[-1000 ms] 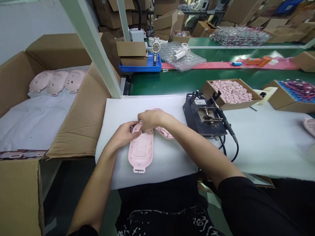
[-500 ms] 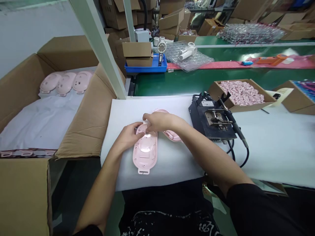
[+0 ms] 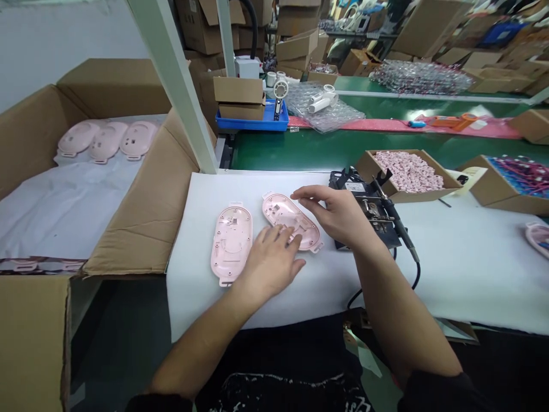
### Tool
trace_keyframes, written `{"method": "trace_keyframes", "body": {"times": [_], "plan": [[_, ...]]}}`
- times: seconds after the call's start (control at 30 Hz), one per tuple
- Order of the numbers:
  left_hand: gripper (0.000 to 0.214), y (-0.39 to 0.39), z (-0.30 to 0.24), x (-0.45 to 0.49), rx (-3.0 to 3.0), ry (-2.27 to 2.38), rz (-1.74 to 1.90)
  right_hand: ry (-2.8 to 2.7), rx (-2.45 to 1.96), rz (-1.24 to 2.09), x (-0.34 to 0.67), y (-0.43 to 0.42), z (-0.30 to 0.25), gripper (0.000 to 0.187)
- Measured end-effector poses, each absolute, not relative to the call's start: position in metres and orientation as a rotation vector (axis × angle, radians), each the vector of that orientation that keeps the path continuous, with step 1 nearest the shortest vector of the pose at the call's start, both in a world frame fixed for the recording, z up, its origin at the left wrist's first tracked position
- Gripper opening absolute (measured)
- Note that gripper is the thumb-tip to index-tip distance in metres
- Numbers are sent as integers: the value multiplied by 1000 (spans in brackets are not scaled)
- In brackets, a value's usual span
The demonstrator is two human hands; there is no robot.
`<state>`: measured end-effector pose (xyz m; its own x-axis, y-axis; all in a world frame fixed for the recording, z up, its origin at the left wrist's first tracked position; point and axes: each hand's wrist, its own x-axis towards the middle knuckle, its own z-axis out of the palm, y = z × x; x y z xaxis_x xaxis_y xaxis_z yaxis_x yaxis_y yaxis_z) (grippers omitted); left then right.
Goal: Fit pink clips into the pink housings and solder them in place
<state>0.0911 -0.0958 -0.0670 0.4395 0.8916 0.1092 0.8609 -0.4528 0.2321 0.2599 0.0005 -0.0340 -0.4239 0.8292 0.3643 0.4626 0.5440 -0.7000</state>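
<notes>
Two pink plastic shells lie inside-up on the white foam mat (image 3: pixel 472 269). The left pink shell (image 3: pixel 230 237) lies alone, untouched. My left hand (image 3: pixel 270 260) reaches over to the right pink shell (image 3: pixel 289 217), fingers spread and resting on its near edge. My right hand (image 3: pixel 338 214) hovers at that shell's far right side, fingers loosely curled and apart, holding nothing that I can see.
A black soldering station (image 3: pixel 364 214) with its iron (image 3: pixel 397 220) sits just right of my right hand. Behind it is a box of small pink parts (image 3: pixel 407 169). A large open carton (image 3: pixel 86 189) with three pink shells (image 3: pixel 107 140) stands at left. A green conveyor (image 3: pixel 326 149) runs behind.
Both hands have let go of the left shell and moved right to the other shell. The left shell now lies further left on the mat.
</notes>
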Motion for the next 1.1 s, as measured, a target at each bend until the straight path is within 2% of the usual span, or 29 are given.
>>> {"method": "trace_keyframes", "body": {"times": [0.23,0.53,0.77,1.1], "plan": [[33,-124,-77,84,2473,1385,329,-2233,-1018,586,271,-13,-41,17],[26,-132,-87,76,2560,1428,455,-2337,-1036,514,275,-15,-74,12],[20,-124,-82,71,2602,1401,294,-2583,-708,236,280,-18,-94,17],[23,-117,-72,67,2566,1383,208,-2737,-671,212,282,-19,-92,21]]}}
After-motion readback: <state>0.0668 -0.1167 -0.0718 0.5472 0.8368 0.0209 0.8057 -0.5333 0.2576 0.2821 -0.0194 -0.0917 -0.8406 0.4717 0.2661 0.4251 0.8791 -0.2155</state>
